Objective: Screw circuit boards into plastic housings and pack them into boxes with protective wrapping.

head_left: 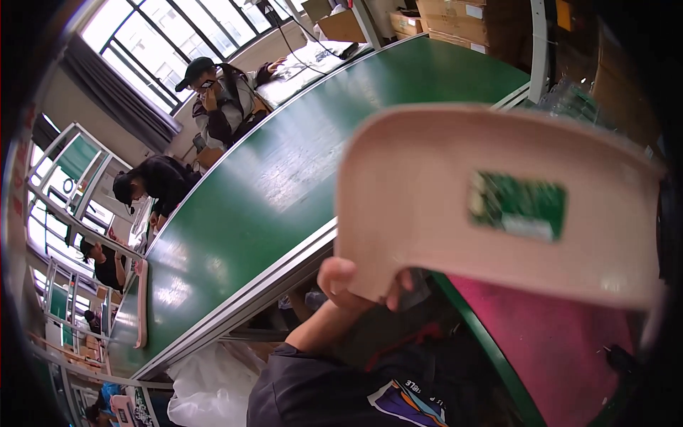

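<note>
A: What is your left hand [348, 293] doing?

B: It is gripping a pale pink plastic tray [420, 192]. Your thumb is on the near side of the lower left corner, and your fingertips peek out past its bottom edge.

A: And your right hand?

B: It is out of view, so I can't tell what it grips.

A: Where is the tray?

B: Up in front of you. It hides part of the long green table [235, 213], and its right end reaches the dark rim of your view.

A: Is anything on it?

B: Yes, a small green circuit board [518, 205] is against its flat inside. It is blurry.

A: What is near you?

B: Below the tray is a dark pink mat [541, 341]. A white plastic bag [210, 384] is low down, left of your dark sleeve [292, 384]. A long pink piece [141, 306] lies at the table's left end.

A: Who is across from you?

B: A person in a cap [231, 107], with a phone [208, 84] near their face. Another in black [165, 178] bends forward.
</note>
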Motion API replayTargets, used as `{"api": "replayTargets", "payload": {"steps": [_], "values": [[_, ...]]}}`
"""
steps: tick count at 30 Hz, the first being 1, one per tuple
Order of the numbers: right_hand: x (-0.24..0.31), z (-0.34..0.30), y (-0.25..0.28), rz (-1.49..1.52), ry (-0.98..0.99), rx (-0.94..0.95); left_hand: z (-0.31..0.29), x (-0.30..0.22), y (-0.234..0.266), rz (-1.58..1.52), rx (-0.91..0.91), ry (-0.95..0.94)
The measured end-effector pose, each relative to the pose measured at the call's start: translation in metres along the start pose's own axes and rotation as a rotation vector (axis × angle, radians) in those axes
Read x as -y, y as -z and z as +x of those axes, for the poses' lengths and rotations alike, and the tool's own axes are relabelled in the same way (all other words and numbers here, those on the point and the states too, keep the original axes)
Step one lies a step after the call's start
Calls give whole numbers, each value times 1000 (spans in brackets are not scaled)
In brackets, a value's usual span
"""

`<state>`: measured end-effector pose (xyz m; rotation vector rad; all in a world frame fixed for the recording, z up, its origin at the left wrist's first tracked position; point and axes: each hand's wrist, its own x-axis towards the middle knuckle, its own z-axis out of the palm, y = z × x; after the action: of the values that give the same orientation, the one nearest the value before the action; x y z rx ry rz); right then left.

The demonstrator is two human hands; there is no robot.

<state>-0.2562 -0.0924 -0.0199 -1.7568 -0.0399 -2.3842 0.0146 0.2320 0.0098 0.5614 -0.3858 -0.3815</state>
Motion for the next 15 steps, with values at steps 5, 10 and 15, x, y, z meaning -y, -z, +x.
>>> {"api": "replayTargets", "payload": {"steps": [5, 10, 15], "values": [[1, -12, 4, -157, -401, 429, 45, -36, -7, 206, -232, -272], [-1, -9, 8, -224, -611, 618, 111, -67, 31, 222, -470, -88], [-14, -30, 32, -267, -678, 716, 190, -52, 80, 159, -763, -185]]}}
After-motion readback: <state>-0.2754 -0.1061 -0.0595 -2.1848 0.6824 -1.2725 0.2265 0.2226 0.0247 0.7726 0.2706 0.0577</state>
